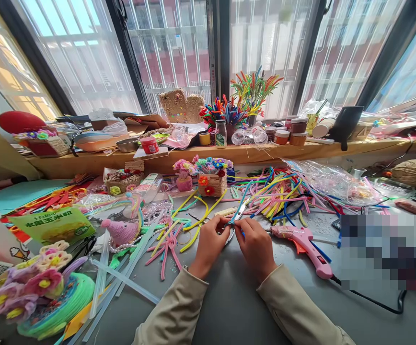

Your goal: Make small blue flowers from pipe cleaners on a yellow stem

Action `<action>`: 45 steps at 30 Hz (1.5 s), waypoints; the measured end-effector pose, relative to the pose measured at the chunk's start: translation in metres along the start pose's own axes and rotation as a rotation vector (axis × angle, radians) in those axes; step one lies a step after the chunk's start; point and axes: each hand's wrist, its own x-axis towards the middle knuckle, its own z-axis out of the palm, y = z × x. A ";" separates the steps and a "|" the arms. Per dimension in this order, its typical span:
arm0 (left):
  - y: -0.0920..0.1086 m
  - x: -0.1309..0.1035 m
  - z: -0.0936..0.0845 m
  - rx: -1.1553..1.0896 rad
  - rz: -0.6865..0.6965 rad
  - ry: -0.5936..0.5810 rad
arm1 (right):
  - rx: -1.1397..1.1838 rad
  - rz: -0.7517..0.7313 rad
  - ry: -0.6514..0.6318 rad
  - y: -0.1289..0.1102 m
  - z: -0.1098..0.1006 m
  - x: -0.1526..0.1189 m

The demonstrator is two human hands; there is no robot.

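Observation:
Between my two hands, at the middle of the grey table, is a blue pipe cleaner (243, 197) whose long end sticks up and away from me. My left hand (213, 239) pinches it near its lower part. The fingers of my right hand (254, 243) close on the same piece, right beside the left fingertips. A pair of scissors (243, 208) lies on the table just behind and under my fingers, partly hidden by them. To the right of my right hand rests a pink hot glue gun (306, 244), its nozzle pointing toward my hand.
Loose coloured pipe cleaners (280, 191) lie heaped behind my hands. Clear glue sticks (127, 278) and fuzzy flowers (24, 282) spread over the left side. A woven basket of flowers (213, 182) stands at the back, below a cluttered wooden sill (190, 155). The glue gun's black cord (376, 302) curves right.

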 end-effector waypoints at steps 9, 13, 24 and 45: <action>-0.002 0.000 0.002 -0.215 -0.104 -0.015 | -0.085 -0.058 0.059 -0.002 0.002 -0.002; 0.001 0.002 0.000 -0.367 -0.131 -0.066 | 0.094 0.038 0.038 0.000 0.001 0.000; 0.001 0.003 -0.002 -0.611 -0.253 -0.072 | 0.464 0.159 0.093 0.001 0.000 0.001; 0.001 -0.002 0.000 -0.256 -0.057 0.033 | 0.464 0.209 0.073 0.003 0.000 0.001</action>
